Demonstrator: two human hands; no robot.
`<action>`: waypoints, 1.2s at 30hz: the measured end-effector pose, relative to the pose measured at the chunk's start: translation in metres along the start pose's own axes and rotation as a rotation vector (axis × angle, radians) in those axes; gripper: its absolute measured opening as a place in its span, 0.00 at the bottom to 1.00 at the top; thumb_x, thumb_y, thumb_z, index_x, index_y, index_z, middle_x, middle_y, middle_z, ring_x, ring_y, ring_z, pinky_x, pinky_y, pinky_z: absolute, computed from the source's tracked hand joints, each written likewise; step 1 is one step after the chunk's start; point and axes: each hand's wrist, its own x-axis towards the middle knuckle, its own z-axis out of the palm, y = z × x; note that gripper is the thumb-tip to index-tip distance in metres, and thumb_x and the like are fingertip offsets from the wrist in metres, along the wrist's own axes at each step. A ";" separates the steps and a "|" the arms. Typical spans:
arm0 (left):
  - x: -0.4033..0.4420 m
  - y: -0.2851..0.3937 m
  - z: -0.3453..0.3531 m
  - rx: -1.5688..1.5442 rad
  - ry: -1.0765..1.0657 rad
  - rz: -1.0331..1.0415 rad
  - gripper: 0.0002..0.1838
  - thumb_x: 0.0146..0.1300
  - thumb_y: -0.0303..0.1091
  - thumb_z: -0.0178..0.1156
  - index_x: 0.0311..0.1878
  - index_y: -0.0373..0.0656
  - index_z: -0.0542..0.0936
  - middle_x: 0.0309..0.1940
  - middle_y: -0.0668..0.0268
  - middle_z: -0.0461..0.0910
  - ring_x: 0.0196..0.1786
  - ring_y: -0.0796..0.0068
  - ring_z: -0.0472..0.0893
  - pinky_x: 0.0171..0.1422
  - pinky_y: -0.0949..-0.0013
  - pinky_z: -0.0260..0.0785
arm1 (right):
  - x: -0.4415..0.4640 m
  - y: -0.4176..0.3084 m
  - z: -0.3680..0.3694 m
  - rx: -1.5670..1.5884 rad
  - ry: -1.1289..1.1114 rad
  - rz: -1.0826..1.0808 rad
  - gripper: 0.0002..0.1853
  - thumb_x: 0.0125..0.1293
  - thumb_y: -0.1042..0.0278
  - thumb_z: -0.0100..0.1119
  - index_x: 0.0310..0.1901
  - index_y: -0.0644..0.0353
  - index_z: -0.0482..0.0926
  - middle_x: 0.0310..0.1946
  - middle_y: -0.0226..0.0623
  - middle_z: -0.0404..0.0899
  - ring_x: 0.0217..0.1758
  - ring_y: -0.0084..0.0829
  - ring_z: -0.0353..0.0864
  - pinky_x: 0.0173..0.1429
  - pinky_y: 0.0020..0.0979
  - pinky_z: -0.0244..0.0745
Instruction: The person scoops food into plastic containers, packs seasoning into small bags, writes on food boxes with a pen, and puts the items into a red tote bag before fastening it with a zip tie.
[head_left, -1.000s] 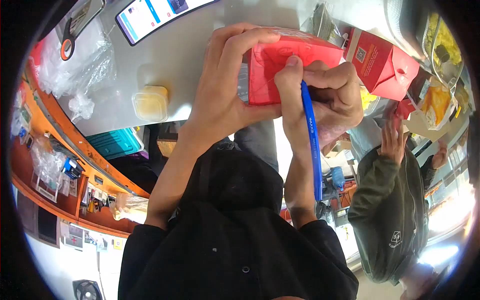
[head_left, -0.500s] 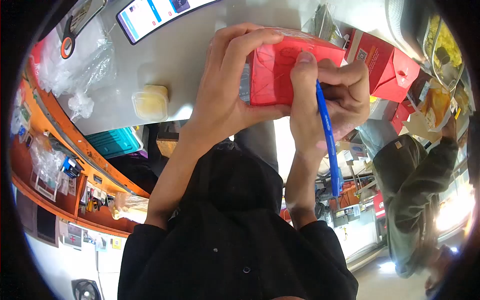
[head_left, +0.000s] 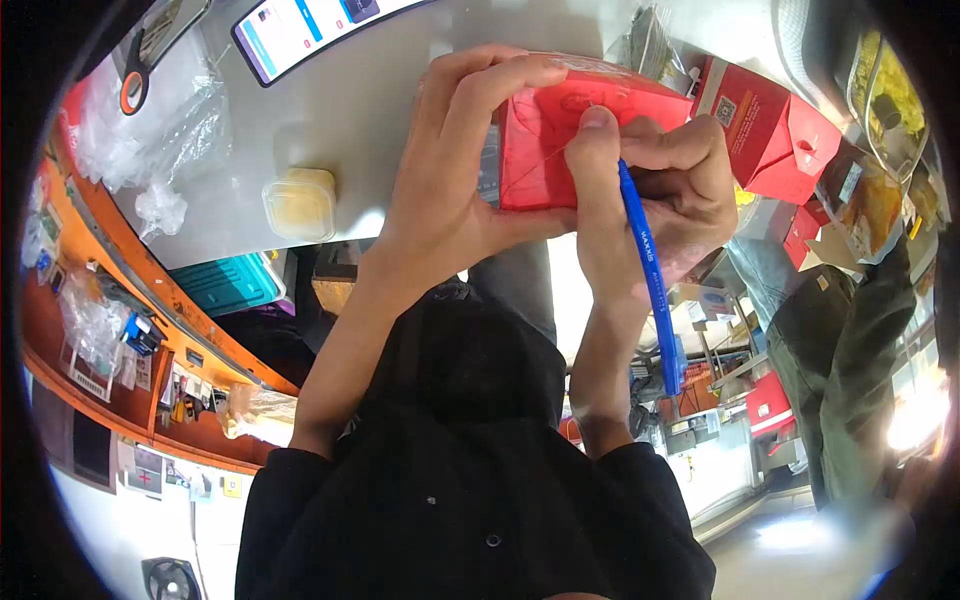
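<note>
A red box (head_left: 538, 150) is held up over the grey table, its near face toward me. My left hand (head_left: 455, 150) grips its left side, fingers over the top edge and thumb along the bottom. A blue pen (head_left: 648, 265) sits in the closed fingers of my right hand (head_left: 660, 180). The pen slants down toward my right forearm, and its writing tip is hidden behind my thumb. Dark pen lines show on the box's face around the thumb, though I cannot read them.
A second red box (head_left: 775, 130) with a QR code stands to the right. On the table (head_left: 360, 120) are a phone (head_left: 300, 35), a small tub (head_left: 300, 203), orange-handled scissors (head_left: 135, 90) and plastic bags (head_left: 150, 120). Another person (head_left: 850, 340) stands at the right.
My right hand and the pen have shifted slightly left across the box's face. My left hand and the box stay nearly still. The other person at the right has moved.
</note>
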 end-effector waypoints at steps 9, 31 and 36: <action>0.012 0.013 -0.004 0.081 -0.003 -0.052 0.47 0.35 0.41 0.84 0.61 0.41 0.72 0.59 0.58 0.73 0.59 0.59 0.75 0.60 0.60 0.72 | 0.024 -0.012 -0.015 0.077 -0.015 -0.016 0.10 0.62 0.81 0.64 0.36 0.62 0.70 0.23 0.26 0.72 0.25 0.13 0.73 0.29 0.20 0.67; -0.103 0.028 -0.141 0.398 0.472 -0.354 0.12 0.69 0.33 0.60 0.52 0.39 0.78 0.43 0.66 0.81 0.42 0.78 0.78 0.43 0.72 0.69 | -0.082 0.051 -0.142 -0.396 -0.067 0.228 0.12 0.60 0.77 0.67 0.45 0.55 0.81 0.34 0.28 0.82 0.30 0.19 0.72 0.32 0.25 0.69; -0.043 0.003 -0.281 0.752 0.737 -0.039 0.12 0.72 0.37 0.58 0.45 0.36 0.80 0.35 0.61 0.82 0.35 0.73 0.80 0.38 0.67 0.70 | 0.015 0.002 -0.170 -0.886 0.165 -0.424 0.27 0.51 0.79 0.67 0.56 0.57 0.76 0.51 0.46 0.73 0.58 0.45 0.72 0.59 0.43 0.67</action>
